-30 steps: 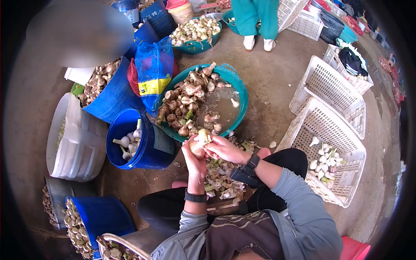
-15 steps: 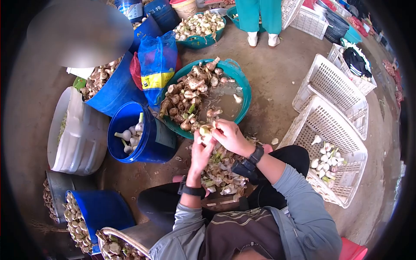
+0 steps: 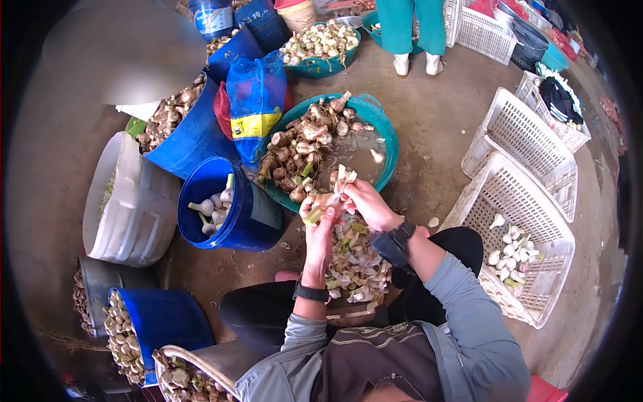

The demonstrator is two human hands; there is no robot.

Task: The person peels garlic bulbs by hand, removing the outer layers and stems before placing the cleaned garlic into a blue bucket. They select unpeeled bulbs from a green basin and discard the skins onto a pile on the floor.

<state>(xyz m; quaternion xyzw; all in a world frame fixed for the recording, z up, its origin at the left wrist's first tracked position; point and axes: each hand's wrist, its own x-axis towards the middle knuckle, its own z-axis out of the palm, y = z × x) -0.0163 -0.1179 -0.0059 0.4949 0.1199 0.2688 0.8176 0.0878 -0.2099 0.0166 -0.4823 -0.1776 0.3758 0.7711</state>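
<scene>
Between my two hands is a garlic bulb [image 3: 326,200], over the near rim of a green tub [image 3: 390,157]. My left hand [image 3: 320,228] is closed around the bulb, and a pale green stem end sticks out by its fingers. Pinched in my right hand [image 3: 370,202] is a strip of papery garlic skin [image 3: 345,176] at the bulb's far side. Brown unpeeled garlic bulbs [image 3: 305,144] lie heaped in the tub beside some water. Below my hands, loose skins [image 3: 358,264] form a pile between my knees.
To the left, a blue bucket [image 3: 258,208] holds several white bulbs. A white crate [image 3: 550,268] at right contains peeled garlic. More buckets and a blue mesh bag [image 3: 258,87] stand at upper left. Another person's legs [image 3: 412,27] are beyond the tub.
The skin strip now stands up from the bulb in my right hand, which has shifted slightly right. My left hand still grips the bulb. The whole view has shifted a little.
</scene>
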